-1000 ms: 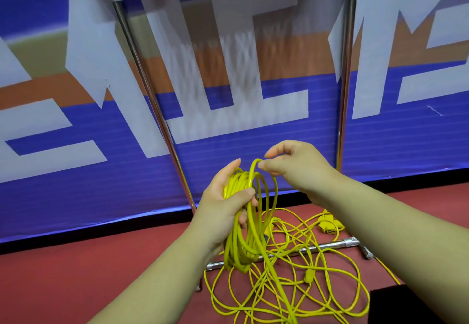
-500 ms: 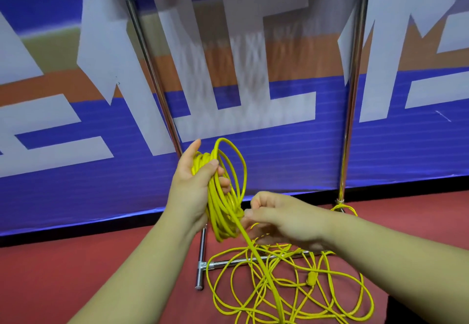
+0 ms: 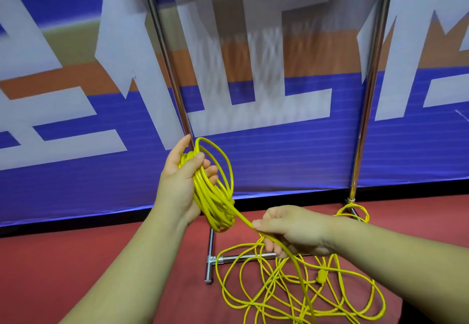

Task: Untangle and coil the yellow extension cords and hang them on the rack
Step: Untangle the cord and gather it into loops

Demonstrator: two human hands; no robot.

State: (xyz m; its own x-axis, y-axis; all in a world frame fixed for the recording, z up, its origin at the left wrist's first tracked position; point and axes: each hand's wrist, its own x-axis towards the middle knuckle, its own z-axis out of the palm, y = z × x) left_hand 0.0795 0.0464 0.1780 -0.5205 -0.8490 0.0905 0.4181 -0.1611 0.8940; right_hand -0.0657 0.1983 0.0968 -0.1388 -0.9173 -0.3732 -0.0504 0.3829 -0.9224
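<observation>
My left hand (image 3: pixel 181 182) grips a coil of yellow extension cord (image 3: pixel 215 196) of several loops, held up in front of the banner. From the coil's lower end one strand runs down to my right hand (image 3: pixel 291 232), which pinches it between thumb and fingers. Below lies a loose tangle of yellow cord (image 3: pixel 304 288) on the red floor, with a yellow connector (image 3: pixel 321 276) in it. The metal rack stands behind: its left upright (image 3: pixel 162 51), its right upright (image 3: pixel 368 95) and a floor foot bar (image 3: pixel 210 260).
A blue, white and orange banner (image 3: pixel 279 151) covers the wall behind the rack. Red floor (image 3: pixel 76 260) spreads to the left. A further loop of yellow cord (image 3: pixel 355 209) lies by the right upright's base. A dark object (image 3: pixel 416 313) shows at the bottom right.
My right hand dropped from the top of the coil down along the strand to below it. My left hand with the coil shifted left and up in view.
</observation>
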